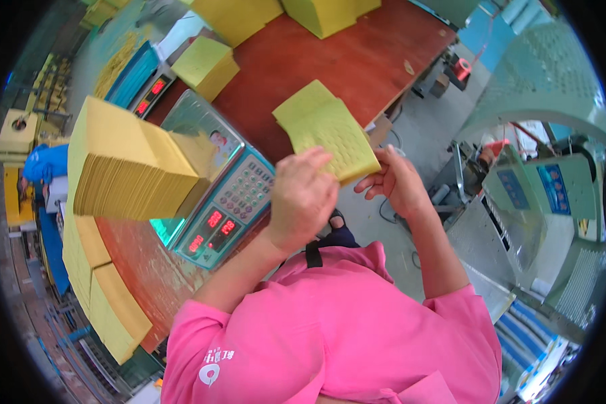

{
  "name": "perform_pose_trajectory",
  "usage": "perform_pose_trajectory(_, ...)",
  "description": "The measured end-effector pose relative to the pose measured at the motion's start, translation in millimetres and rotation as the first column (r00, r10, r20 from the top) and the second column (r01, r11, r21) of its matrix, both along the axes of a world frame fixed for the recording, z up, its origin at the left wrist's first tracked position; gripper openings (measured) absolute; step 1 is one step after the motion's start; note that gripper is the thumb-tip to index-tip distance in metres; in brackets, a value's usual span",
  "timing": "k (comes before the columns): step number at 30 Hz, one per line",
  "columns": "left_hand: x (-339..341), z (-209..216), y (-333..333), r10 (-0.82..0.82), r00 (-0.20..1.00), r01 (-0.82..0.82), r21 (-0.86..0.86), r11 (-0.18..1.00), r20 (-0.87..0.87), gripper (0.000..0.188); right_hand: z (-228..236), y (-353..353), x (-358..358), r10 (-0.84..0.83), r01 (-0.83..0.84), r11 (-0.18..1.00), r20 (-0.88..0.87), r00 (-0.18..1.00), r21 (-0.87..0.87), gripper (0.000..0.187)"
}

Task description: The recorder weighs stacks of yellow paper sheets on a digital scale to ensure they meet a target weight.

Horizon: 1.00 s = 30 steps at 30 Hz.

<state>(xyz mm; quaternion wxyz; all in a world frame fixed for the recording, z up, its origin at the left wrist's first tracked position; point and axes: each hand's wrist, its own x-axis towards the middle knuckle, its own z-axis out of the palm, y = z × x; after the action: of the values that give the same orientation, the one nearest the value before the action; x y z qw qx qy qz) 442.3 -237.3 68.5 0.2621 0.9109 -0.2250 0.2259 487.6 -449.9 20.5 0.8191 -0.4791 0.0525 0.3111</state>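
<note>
A stack of yellow paper sheets (330, 128) with a pattern of small marks is held up over the edge of the red-brown table. My left hand (304, 195) is closed on its near left corner, slightly blurred. At the stack's near right corner is my right hand (394, 182), fingers spread and partly curled, the fingertips at or just beside the paper. To the left, a tall block of yellow paper (131, 165) rests on the pan of a teal-edged digital scale (212, 229) with a keypad and lit red digits.
Further yellow paper stacks (205, 64) stand along the far side of the table (276, 60), near a second scale (151, 94). More paper blocks (118, 306) line the left table edge. On the right stands a pale green machine (552, 182) with metal parts.
</note>
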Motion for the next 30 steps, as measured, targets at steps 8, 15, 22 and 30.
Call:
perform_pose_trajectory(8, -48.2, -13.6, 28.0, 0.366, 0.887, -0.453, -0.386, 0.803, -0.281, 0.055, 9.9, 42.9, -8.6, 0.079, 0.067, 0.936, 0.394, 0.915, -0.345, 0.009)
perform_pose_trajectory(15, -77.9, 65.7, 82.1, -0.192, 0.813, -0.485, -0.822, 0.299, -0.550, 0.023, 98.8, 87.0, -19.1, 0.255, -0.083, 0.940, 0.522, 0.814, -0.331, 0.020)
perform_pose_trajectory(22, -87.8, 207.3, 203.0, 0.290, 0.871, -0.489, -0.759, 0.429, -0.397, 0.022, 241.4, 238.2, 23.3, 0.314, -0.156, 0.949, 0.860, 0.403, -0.274, 0.018)
perform_pose_trajectory(30, -61.3, 205.2, 328.4, 0.281, 0.774, -0.631, -0.657, 0.413, -0.567, 0.024, 238.3, 359.2, 83.2, 0.420, -0.330, 0.902, 0.745, 0.518, -0.279, 0.046)
